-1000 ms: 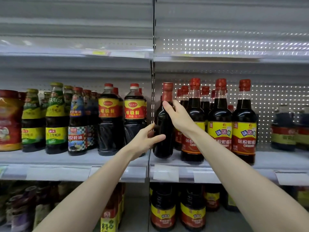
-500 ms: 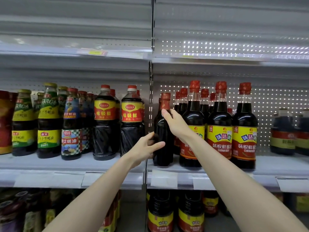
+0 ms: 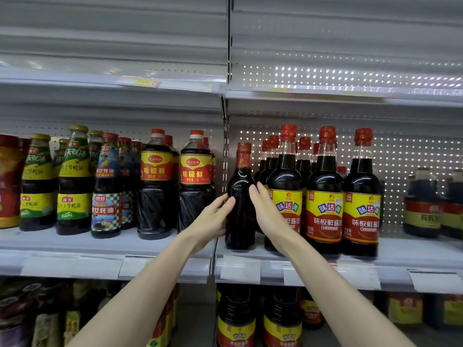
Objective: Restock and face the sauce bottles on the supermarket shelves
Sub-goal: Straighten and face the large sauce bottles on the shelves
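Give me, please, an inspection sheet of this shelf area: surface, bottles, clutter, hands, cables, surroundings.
Surface: grey metal shelf, with price tags along its front edge.
Job's things: dark bottle stands upright, no front label showing; yellow-labelled bottles to its right face forward.
Clutter: nothing seen.
Hands: left hand and right hand flank the dark bottle, fingers fairly straight against its sides.
Cables: nothing seen.
Surroundings: oyster sauce bottles further left; more bottles on the lower shelf.

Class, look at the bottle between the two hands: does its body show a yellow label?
No, the bottle is bare and dark, unlike its labelled neighbours.
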### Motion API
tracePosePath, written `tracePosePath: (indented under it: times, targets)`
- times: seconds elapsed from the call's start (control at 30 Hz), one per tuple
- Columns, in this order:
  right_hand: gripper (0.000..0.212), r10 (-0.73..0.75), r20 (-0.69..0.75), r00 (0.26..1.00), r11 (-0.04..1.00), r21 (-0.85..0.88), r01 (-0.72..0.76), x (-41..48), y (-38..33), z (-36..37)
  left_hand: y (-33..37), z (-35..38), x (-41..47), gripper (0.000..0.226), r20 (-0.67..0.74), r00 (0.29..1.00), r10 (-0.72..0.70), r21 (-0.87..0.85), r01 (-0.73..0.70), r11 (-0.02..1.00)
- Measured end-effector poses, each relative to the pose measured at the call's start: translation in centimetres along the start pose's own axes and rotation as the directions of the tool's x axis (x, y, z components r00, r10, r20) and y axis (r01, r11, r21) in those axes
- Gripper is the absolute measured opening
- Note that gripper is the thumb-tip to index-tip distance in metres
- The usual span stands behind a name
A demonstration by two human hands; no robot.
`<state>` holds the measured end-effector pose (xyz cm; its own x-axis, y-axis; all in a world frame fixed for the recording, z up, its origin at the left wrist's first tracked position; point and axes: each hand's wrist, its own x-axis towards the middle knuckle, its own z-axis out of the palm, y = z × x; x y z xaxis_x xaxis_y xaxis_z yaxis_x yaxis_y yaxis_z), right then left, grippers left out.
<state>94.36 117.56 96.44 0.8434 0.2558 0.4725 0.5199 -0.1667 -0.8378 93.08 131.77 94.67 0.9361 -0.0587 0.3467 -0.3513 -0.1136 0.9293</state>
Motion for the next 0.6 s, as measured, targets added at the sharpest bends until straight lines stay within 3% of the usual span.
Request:
tracePosePath:
  times: [0.3,0.43,0.6]
  targets:
    - [0.061,0.054,0.026,0.998,0.998,-0.010,-0.054,-3.1,1.3,1.7,0.6,1.1,-0.9,0.057,-0.048,0.997,-0.061,-0.055,0.058,0.997]
    - [0.062,0.067,-0.004,0.998,0.996,0.052,-0.066,-2.5,1.5,1.8,0.5,0.9,-1.8,0.024,-0.056,0.998,-0.035,-0.040,0.033,0.999]
    - [0.061,0.067,-0.031,0.997,0.990,0.126,-0.062,-2.0,1.8,1.9,0.4,1.2,-2.8,0.020,-0.089,0.996,0.007,0.015,-0.005,1.000]
